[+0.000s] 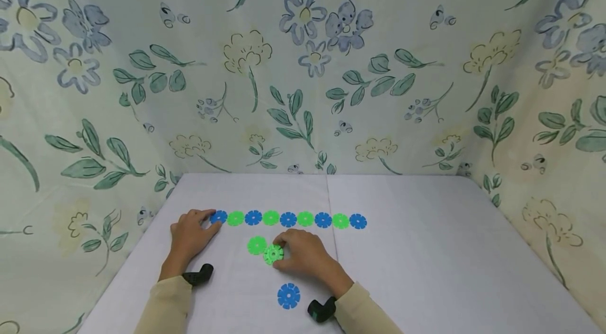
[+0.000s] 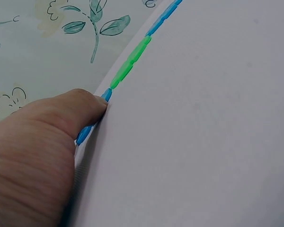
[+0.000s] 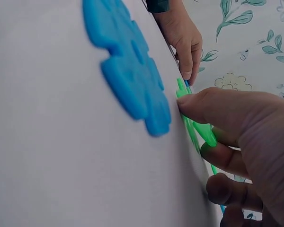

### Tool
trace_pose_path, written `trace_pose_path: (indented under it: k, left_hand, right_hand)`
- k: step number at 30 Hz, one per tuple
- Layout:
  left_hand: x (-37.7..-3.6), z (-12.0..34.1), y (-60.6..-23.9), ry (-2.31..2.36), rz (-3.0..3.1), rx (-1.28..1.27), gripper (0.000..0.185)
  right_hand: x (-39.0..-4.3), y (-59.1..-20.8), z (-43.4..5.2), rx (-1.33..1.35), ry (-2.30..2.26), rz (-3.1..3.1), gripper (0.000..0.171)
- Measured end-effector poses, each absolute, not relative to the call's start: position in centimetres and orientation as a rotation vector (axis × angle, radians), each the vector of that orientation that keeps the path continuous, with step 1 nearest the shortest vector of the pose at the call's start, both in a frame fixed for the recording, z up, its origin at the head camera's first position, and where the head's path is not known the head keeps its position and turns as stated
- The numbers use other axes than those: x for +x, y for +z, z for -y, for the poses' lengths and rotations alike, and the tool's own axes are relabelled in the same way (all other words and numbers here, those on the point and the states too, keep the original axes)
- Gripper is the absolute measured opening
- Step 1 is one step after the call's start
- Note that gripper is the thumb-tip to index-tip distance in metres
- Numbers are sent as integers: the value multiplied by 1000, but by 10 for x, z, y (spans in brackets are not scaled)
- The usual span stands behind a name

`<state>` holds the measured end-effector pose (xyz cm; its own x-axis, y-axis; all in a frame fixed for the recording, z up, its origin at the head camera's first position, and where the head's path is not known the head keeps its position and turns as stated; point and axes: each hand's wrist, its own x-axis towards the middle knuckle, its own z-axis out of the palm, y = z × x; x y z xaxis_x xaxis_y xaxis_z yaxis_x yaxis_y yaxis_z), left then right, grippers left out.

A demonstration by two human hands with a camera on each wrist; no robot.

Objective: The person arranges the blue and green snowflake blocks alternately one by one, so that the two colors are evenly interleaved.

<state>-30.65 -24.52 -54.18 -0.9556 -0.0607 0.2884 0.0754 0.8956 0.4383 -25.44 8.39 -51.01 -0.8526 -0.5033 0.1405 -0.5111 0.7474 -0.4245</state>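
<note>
A row of alternating blue and green snowflake discs lies flat across the white table. My left hand rests at the row's left end, its fingertips touching the end blue disc. In the left wrist view the thumb presses against that disc's edge. My right hand pinches a green disc and holds it tilted just off the table, as the right wrist view shows. A second green disc lies flat just left of it. A loose blue disc sits nearer me.
Floral cloth walls in the table at the back and on both sides. Black wrist cameras sit on both forearms. Bare white tabletop stretches to the right of the row.
</note>
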Motion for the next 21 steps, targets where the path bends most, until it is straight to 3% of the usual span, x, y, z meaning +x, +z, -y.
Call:
trace_pose_path:
  k: [8, 21]
  left_hand:
    - [-309, 247, -546, -636, 2763, -4, 50]
    - [-311, 249, -550, -628, 2766, -2, 51]
  right_hand:
    - [-254, -513, -83, 912, 505, 2788, 43]
    - [-255, -511, -84, 918, 626, 2722, 42]
